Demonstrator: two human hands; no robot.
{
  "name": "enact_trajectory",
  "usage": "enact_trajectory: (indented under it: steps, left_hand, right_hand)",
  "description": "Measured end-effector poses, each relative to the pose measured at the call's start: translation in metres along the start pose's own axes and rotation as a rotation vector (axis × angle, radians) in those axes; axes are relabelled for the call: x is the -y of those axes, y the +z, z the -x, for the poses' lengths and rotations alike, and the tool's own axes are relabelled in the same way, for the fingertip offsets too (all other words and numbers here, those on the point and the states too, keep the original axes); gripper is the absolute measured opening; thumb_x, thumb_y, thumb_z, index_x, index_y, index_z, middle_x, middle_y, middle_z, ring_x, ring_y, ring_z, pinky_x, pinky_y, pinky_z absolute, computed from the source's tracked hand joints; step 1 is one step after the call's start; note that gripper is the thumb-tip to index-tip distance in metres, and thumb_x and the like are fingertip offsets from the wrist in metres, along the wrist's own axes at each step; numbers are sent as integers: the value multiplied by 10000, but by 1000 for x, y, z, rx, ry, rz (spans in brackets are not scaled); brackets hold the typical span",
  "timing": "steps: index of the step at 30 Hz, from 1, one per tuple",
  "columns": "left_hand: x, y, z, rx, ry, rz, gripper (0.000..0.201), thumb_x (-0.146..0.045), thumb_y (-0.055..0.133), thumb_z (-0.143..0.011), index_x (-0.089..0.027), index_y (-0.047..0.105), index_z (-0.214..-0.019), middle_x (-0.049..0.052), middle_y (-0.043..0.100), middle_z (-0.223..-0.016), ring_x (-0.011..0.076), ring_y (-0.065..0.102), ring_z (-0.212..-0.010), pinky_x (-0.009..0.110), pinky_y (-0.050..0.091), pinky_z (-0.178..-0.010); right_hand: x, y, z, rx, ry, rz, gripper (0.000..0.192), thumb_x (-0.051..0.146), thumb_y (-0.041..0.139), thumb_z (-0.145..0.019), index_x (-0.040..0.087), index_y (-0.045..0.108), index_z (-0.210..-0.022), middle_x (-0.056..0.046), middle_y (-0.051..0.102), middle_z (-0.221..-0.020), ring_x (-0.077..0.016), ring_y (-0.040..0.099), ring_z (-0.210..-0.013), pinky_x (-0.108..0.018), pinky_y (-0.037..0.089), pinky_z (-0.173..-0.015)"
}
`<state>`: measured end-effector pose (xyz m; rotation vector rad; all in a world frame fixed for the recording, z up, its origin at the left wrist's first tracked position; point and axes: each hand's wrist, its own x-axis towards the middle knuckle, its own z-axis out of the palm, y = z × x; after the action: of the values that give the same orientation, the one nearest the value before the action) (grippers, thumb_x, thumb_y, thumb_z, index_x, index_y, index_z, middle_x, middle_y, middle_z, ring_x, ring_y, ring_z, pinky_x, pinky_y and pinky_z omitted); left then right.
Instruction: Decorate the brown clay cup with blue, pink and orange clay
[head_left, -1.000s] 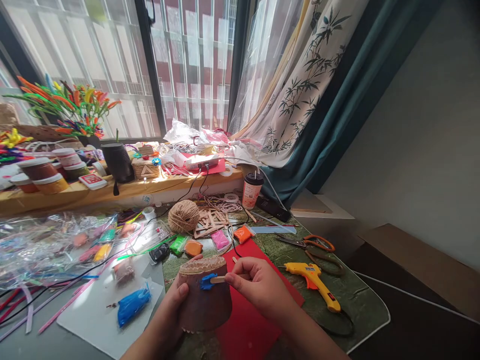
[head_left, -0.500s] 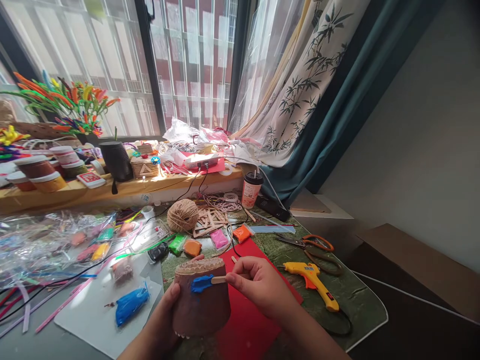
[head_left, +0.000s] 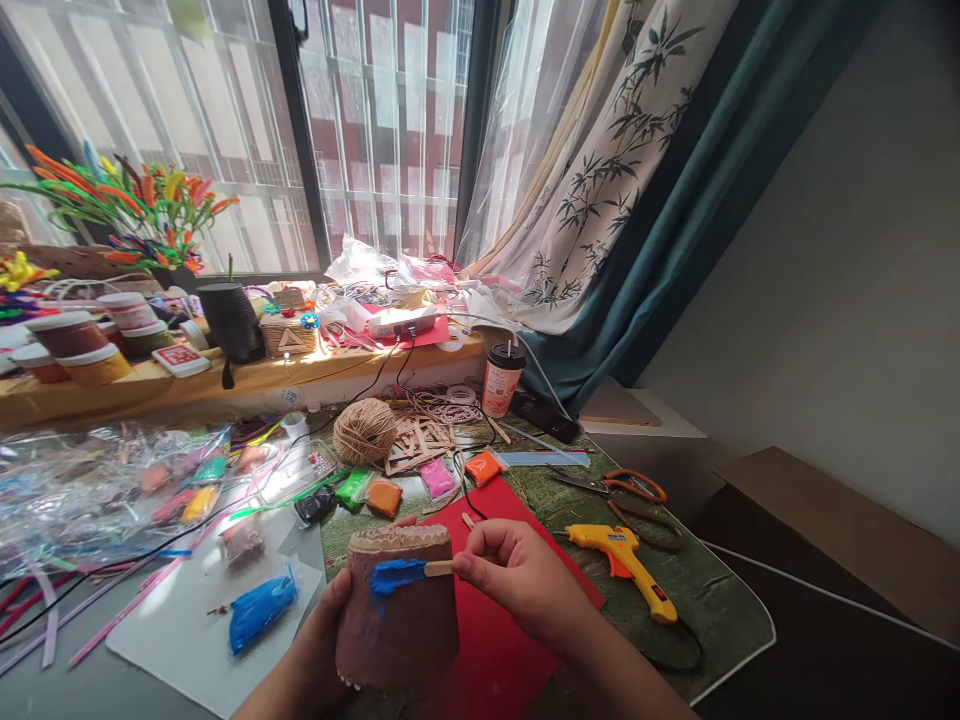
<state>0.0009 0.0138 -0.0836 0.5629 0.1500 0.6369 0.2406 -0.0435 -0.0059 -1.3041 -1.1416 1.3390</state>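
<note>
I find the brown pot (head_left: 409,635) at the near edge of my view, in front of the red sheet (head_left: 491,655) and overlapping it. A pale, scalloped trim runs along the pot's upper edge. Whether its base touches the tabletop (head_left: 724,625) I cannot tell.

I note the left hand (head_left: 328,615) closed around the pot's left side, thumb on the near wall; its grip bears the pot. The right hand (head_left: 517,570), at the pot's right, pinches a wooden stick (head_left: 439,568) between thumb and fingers. The stick's tip meets a blue smear (head_left: 397,575) on the pot's wall, just below the trim; a fainter blue mark shows beneath it.

Left of the pot, I record a bag of blue clay (head_left: 261,612) lying on a white board (head_left: 172,645). Beyond the pot are an orange packet (head_left: 383,496), a green packet (head_left: 353,488) and, farther back, a ball of twine (head_left: 365,432). Well to the pot's right I record a yellow glue gun (head_left: 626,565), with orange-handled scissors (head_left: 636,485) behind it.
</note>
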Motion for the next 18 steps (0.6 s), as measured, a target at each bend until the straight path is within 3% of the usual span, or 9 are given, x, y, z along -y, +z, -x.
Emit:
enact_trajectory:
  steps: [3, 7, 9, 11, 14, 18]
  left_hand:
    - [6, -9, -2, -195, 73, -41, 668, -584, 762, -922, -235, 698, -1488, 127, 755, -1462, 432, 597, -1469, 570, 340, -1317]
    - [10, -23, -6, -466, 251, -112, 628, -505, 803, -913, -263, 687, -1481, 110, 768, -1445, 399, 667, -1401, 530, 412, -1284]
    - [9, -30, -6, -491, 212, -78, 539, -515, 796, -915, -245, 758, -1380, 113, 805, -1378, 404, 695, -1364, 537, 440, -1263]
    - [9, -35, -5, -461, 136, -39, 504, -518, 799, -909, -214, 800, -1311, 131, 824, -1332, 420, 700, -1352, 551, 449, -1255]
    - [13, -34, -4, -455, 187, -57, 547, -529, 754, -949, -236, 745, -1412, 113, 788, -1409, 394, 671, -1397, 522, 416, -1282]
    - [14, -24, -6, -354, 178, -157, 690, -537, 762, -944, -261, 618, -1560, 120, 734, -1494, 402, 602, -1468, 516, 369, -1307]
  right_hand:
    - [5, 2, 11, -112, -115, 147, 592, 756, 772, -836, 223, 566, -681, 53, 436, -603, -129, 331, -567, -288, 243, -531]
    - [12, 3, 28, -365, -480, 437, 427, 528, 664, -999, 216, 649, -708, 2, 546, -619, -160, 451, -591, -320, 316, -587]
    - [13, 3, 28, -346, -433, 351, 436, 554, 657, -1001, 219, 648, -722, 12, 528, -616, -156, 440, -576, -310, 312, -564]
    - [11, 3, 20, -259, -265, 170, 514, 676, 683, -947, 224, 612, -713, 34, 469, -613, -144, 389, -561, -289, 285, -523]
    - [8, 7, 4, -177, -128, 17, 606, 792, 765, -805, 222, 585, -707, 38, 463, -639, -142, 375, -598, -273, 285, -534]
    - [13, 16, -4, -97, -77, 61, 567, 725, 821, -784, 222, 573, -700, 22, 507, -645, -151, 420, -616, -272, 296, -540]
